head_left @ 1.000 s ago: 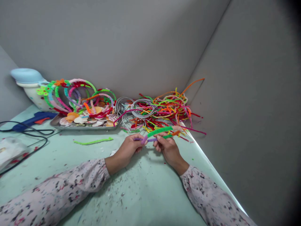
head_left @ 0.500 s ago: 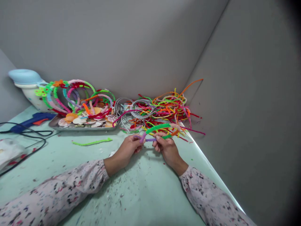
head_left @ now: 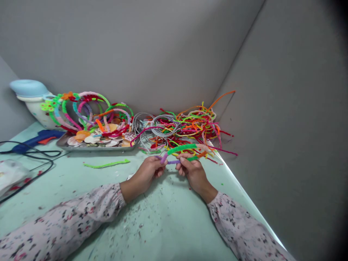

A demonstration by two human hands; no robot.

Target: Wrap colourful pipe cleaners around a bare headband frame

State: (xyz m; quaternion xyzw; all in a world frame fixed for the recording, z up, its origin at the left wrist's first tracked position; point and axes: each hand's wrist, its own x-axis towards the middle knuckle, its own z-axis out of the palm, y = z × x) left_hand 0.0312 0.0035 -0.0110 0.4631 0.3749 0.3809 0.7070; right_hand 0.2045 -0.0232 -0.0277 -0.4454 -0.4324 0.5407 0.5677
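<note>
Between my two hands is a hoop wrapped in fuzzy pipe cleaners [head_left: 182,148], with green, pink, orange and purple stretches. My left hand [head_left: 148,173] pinches its purple part at the left. My right hand [head_left: 192,171] is closed on the near side, where purple meets green. Just behind the hoop lies a tangled pile of loose pipe cleaners [head_left: 190,125] in many colours. Coils of grey wire [head_left: 165,126] rest at the pile's left side. My fingertips partly hide the gripped sections.
A metal tray [head_left: 95,149] holds shells and several finished-looking colourful hoops [head_left: 65,112]. A lime pipe cleaner [head_left: 107,164] lies before it. To the left are a blue glue gun [head_left: 35,140] with a black cord, a white plastic bag [head_left: 12,175] and a blue-lidded container [head_left: 29,88]. Grey walls enclose the table.
Hardly anything differs. The purple end of the hoop at my left fingers has shifted very slightly; both hands keep their grip in the same place.
</note>
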